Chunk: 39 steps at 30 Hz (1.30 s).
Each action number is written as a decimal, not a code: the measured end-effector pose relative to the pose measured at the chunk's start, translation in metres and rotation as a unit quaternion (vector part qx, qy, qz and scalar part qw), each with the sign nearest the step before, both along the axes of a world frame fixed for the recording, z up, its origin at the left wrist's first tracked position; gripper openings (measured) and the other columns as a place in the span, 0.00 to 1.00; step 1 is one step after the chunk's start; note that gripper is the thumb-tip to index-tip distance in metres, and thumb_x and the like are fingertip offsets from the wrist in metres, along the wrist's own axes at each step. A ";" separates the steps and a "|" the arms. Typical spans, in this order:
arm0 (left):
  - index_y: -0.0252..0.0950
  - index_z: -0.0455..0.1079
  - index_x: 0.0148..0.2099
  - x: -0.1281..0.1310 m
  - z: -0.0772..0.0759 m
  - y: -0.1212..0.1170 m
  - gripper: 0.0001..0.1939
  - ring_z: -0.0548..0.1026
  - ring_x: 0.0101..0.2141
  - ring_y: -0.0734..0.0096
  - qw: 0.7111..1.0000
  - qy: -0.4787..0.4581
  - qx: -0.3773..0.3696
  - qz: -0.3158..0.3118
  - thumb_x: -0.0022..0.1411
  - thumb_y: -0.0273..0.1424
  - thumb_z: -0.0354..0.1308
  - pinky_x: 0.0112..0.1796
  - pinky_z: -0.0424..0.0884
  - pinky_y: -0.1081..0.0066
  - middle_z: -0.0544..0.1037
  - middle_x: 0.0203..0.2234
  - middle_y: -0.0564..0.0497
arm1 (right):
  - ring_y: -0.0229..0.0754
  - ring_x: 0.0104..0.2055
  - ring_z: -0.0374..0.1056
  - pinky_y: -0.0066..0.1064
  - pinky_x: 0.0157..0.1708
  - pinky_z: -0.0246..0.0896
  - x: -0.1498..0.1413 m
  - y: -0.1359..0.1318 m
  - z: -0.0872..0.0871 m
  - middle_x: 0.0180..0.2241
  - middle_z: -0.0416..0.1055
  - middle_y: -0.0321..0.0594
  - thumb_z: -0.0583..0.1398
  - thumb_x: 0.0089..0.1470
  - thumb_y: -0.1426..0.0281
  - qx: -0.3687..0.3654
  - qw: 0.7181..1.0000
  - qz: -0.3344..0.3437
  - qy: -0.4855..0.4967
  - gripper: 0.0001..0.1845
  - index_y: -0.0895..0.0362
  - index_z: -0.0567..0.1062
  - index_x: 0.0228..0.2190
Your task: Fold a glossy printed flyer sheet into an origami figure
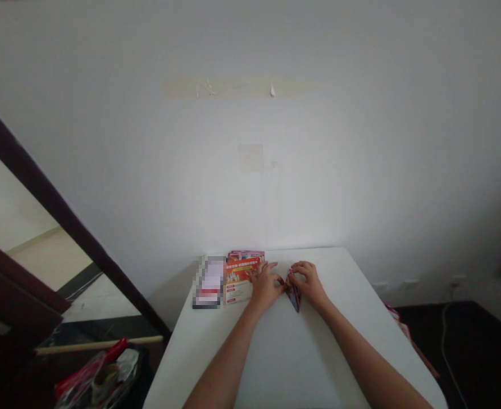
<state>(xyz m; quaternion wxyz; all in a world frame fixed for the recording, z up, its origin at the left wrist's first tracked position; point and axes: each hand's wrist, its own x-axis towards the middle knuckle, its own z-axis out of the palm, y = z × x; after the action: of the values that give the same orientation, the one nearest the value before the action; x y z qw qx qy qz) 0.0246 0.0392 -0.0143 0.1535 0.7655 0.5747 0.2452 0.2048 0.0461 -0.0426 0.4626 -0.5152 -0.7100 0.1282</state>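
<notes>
A small folded paper piece, printed red and blue and pointed at its near end, lies on the white table near the far edge. My left hand presses flat on its left side. My right hand pinches its upper right part with curled fingers. Both forearms reach across the table from the near edge.
A stack of orange-red printed leaflets lies left of my left hand, beside a blurred-out card. A white wall rises right behind the table. A bag with red items sits on the floor at the left; a dark door frame runs diagonally there.
</notes>
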 end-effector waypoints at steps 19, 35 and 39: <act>0.49 0.81 0.36 -0.005 -0.003 0.005 0.05 0.55 0.64 0.48 1.000 -0.015 0.018 0.016 0.55 0.35 0.69 0.60 0.40 0.30 0.70 0.60 0.53 | 0.49 0.48 0.67 0.42 0.53 0.58 0.018 0.011 -0.014 0.40 0.76 0.43 0.63 0.53 0.63 -0.012 0.999 0.044 0.016 0.07 0.51 0.81 0.31; 0.47 0.81 0.32 -0.005 -0.005 0.005 0.02 0.57 0.64 0.46 0.999 -0.037 0.026 0.019 0.54 0.36 0.70 0.60 0.40 0.28 0.71 0.60 0.53 | 0.49 0.48 0.67 0.43 0.53 0.58 0.017 0.011 -0.017 0.39 0.76 0.42 0.64 0.53 0.63 -0.016 0.999 0.047 0.015 0.07 0.51 0.81 0.31; 0.48 0.81 0.34 -0.005 -0.006 0.007 0.03 0.57 0.63 0.47 0.998 -0.041 0.030 0.030 0.55 0.34 0.69 0.59 0.42 0.28 0.71 0.59 0.53 | 0.49 0.48 0.67 0.43 0.53 0.58 0.017 0.011 -0.016 0.38 0.76 0.42 0.64 0.52 0.64 -0.010 0.999 0.046 0.009 0.06 0.51 0.81 0.29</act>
<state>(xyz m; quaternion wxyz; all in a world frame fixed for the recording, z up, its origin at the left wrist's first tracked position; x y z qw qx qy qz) 0.0197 0.0458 -0.0201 0.1464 0.7419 0.5828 0.2976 0.2217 0.0572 -0.0587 0.4570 -0.4853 -0.7277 0.1614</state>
